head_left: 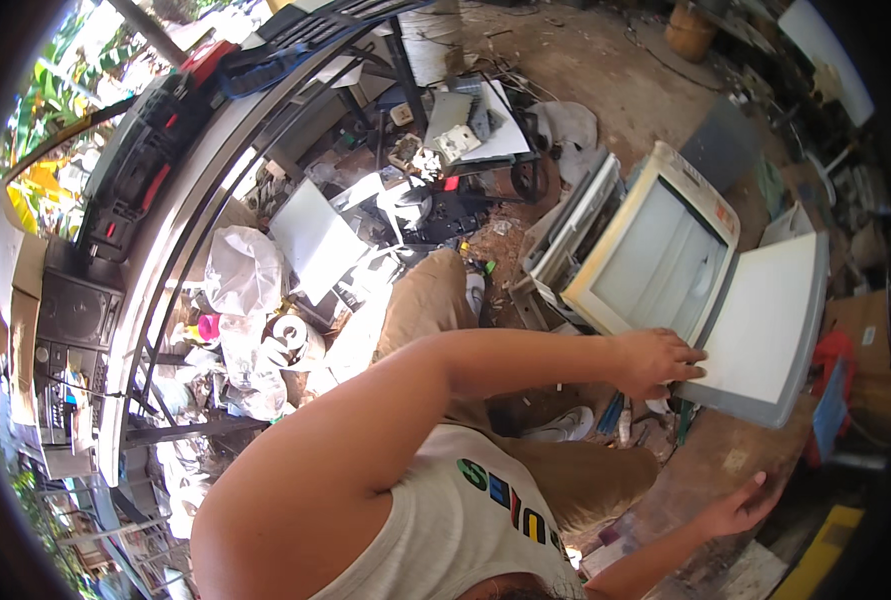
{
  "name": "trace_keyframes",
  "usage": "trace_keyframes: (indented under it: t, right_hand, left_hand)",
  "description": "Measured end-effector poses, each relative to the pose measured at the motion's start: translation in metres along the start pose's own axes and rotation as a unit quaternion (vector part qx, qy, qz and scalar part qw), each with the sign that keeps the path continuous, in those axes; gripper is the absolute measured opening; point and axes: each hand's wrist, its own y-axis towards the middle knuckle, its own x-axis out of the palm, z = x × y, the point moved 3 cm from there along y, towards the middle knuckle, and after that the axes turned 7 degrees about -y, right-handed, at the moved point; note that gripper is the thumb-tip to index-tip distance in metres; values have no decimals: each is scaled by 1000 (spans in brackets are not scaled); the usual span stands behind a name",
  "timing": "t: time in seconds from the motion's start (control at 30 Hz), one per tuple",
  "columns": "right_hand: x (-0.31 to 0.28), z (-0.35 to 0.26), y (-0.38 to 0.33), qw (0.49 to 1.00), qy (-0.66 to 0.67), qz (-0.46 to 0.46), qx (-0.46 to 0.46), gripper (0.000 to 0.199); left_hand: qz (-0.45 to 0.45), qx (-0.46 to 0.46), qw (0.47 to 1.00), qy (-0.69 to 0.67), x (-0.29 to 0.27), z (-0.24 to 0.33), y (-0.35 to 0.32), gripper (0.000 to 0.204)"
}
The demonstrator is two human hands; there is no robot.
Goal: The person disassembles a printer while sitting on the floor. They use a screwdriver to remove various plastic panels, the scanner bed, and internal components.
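A beige flatbed scanner unit (595, 290) with a glass pane (660, 255) stands tilted on its side, right of centre. Its lid (765, 330), white inside with a grey rim, is swung out to the right. My left hand (655, 362) reaches across to the lower corner between glass frame and lid. The fingers are stretched out, their tips at the lid's white inner face. Below the lid, my right hand (740, 508) is apart from it, fingers spread and holding nothing, over a worn brown board (730, 460).
Beside my shoe (565, 425) lie thin tools (620, 415). At left, a long bench (165, 250) carries a black tool case (140, 170) and a speaker (75, 305). Plastic bags (245, 270) and dismantled parts (455, 145) litter the ground. A red object (835, 350) stands right of the lid.
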Motion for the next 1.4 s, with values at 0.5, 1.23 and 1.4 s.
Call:
trace_keyframes:
  t: [0.5, 1.23, 1.4]
  right_hand:
    - [123, -178, -28, 922, 157, -318, -153, 41]
    - [125, -122, 173, 893, -87, -425, 118, 35]
    - [156, -95, 157, 635, -366, -481, -481, 29]
  left_hand:
    - [105, -488, 666, 554, -556, -41, -292, 40]
    - [138, -13, 986, 93, -30, 43, 49, 66]
    - [-14, -110, 994, -10, 107, 16, 21, 100]
